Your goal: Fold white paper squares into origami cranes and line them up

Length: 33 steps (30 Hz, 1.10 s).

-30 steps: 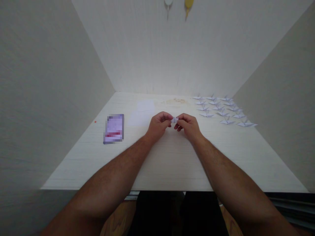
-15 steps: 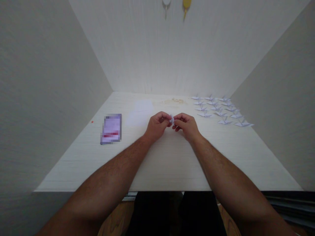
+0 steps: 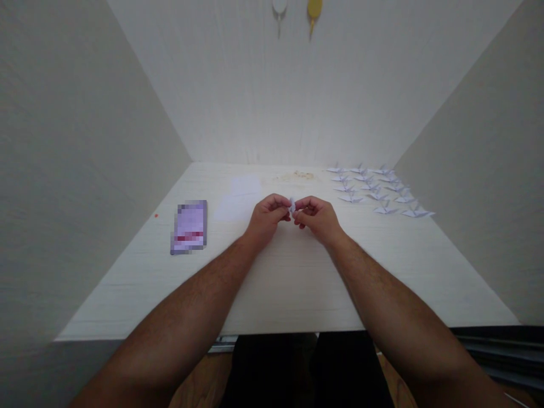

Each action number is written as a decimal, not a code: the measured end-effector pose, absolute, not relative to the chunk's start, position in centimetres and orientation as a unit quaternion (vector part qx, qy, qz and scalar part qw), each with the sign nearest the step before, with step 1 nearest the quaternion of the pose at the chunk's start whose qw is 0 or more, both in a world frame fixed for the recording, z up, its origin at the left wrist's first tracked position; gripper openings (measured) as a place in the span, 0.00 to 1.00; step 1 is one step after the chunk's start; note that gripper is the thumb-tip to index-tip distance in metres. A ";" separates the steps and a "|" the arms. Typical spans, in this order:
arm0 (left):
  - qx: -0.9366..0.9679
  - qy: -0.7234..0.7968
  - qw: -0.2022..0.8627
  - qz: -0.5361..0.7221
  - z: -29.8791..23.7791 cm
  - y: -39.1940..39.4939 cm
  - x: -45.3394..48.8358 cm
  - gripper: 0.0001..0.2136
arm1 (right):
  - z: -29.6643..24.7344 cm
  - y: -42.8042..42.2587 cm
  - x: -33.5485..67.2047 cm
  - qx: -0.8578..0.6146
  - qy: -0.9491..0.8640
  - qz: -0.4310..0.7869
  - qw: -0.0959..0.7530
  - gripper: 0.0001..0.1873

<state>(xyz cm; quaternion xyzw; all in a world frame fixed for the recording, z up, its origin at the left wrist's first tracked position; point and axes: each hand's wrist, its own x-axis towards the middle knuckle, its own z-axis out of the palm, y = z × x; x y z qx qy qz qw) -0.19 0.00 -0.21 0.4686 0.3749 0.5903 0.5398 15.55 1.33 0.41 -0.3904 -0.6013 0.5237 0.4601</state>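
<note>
Between my two hands is a small piece of folded white paper [image 3: 292,205], held just above the middle of the table. The thumb and fingers of my left hand [image 3: 271,215] pinch its left side. My right hand [image 3: 317,216] pinches the same paper from the right, fingertips close to those of the left. Much of the paper is hidden by the fingers, so its exact shape cannot be made out. Several finished white paper cranes [image 3: 369,187] stand in rows at the right back of the table.
White paper sheets [image 3: 240,195] lie left of my hands on the pale table [image 3: 293,283]. Further left is a blurred-out flat device [image 3: 189,226], with a tiny orange dot [image 3: 156,215] beside it. Walls enclose the back and sides; white [image 3: 279,7] and yellow hooks [image 3: 314,8] hang on the back one.
The whole view has shifted slightly. Both hands keep their pinch on the folded paper, which seems turned a little, with less of it showing between the fingers.
</note>
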 end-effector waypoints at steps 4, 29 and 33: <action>0.451 0.377 0.560 0.584 0.1 -0.1 -0.2 0.06 | 0.3 1.4 15.6 -0.380 -0.606 0.524 0.462 0.15; 0.437 0.391 0.579 0.567 0.5 -0.2 -0.4 0.08 | 0.4 1.5 15.8 -0.431 -0.666 0.388 0.470 0.07; 0.445 0.441 0.533 0.568 0.0 0.2 -0.4 0.08 | 0.5 1.3 15.8 -0.465 -0.710 0.295 0.438 0.10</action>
